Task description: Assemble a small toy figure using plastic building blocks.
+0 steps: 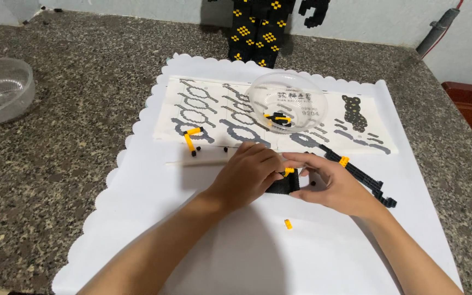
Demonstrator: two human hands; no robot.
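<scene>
My left hand and my right hand meet over a small black block assembly with a yellow piece on top. Both hands pinch it on the white scalloped paper. A long black strip of blocks with a yellow piece lies just right of my right hand. A loose yellow block lies on the paper near my wrists.
A printed instruction sheet lies beyond the hands, with a clear bowl of black and yellow pieces on it. A small yellow-black piece lies at left. An empty clear bowl and a black-yellow block figure stand on the granite counter.
</scene>
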